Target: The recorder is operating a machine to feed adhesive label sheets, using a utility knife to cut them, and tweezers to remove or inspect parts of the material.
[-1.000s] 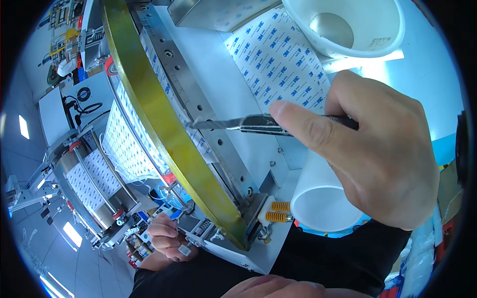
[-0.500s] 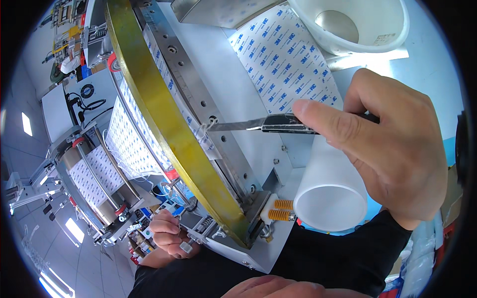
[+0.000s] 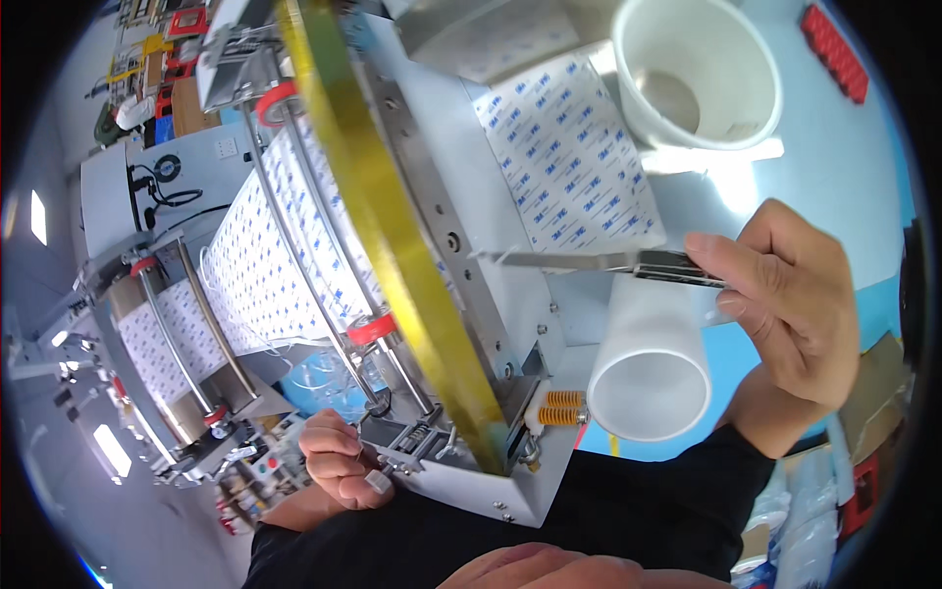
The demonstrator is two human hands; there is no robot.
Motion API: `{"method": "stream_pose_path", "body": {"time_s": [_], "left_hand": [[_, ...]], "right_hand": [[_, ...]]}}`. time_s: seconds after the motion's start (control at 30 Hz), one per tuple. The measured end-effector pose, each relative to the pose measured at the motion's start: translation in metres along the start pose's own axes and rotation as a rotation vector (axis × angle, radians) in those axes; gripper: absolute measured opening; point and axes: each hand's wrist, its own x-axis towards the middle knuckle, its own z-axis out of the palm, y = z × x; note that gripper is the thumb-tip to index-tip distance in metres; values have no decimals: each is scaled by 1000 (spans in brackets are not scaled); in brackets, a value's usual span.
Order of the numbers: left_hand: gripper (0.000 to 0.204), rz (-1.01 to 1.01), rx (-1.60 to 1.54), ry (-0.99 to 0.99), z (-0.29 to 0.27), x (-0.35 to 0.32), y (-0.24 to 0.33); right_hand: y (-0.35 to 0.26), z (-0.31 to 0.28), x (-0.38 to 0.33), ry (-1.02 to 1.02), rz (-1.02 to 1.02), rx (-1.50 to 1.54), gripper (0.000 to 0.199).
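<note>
Both hands are closed on something: the right hand (image 3: 785, 314) pinches one pair of slim metal tweezers (image 3: 599, 261) with a dark grip, while the left hand (image 3: 339, 461) curls around a small knob at the machine's lower edge. Leftward of the right hand stands one yellow-edged machine frame (image 3: 392, 226). One white tube (image 3: 653, 378) lies just below that hand. The tweezers' long axis runs level, tips pointing left, touching one printed white sheet (image 3: 564, 157).

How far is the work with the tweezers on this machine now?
Done: the printed white web is threaded over the rollers. In hand: the right hand holds tweezers, their tip at the steel plate beside the yellow rail; the left hand grips a small knob. Left: whatever the tip pinches is too small to tell.
</note>
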Motion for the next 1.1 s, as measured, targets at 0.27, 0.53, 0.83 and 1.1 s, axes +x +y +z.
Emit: {"method": "stream_pose_path", "body": {"time_s": [0.27, 0.53, 0.83, 1.1], "left_hand": [[14, 70, -22, -264, -16, 11, 5], [20, -235, -438, 222, -48, 5, -6], [30, -302, -879, 205, -178, -43, -11], [14, -468, -720, 212, -243, -93, -20]], "right_hand": [[-108, 7, 4, 284, -7, -91, 37], [-241, 76, 56, 77, -203, -383, 54], [-340, 187, 83, -70, -364, -496, 55], [-399, 244, 89, -126, -575, -637, 50]]}}
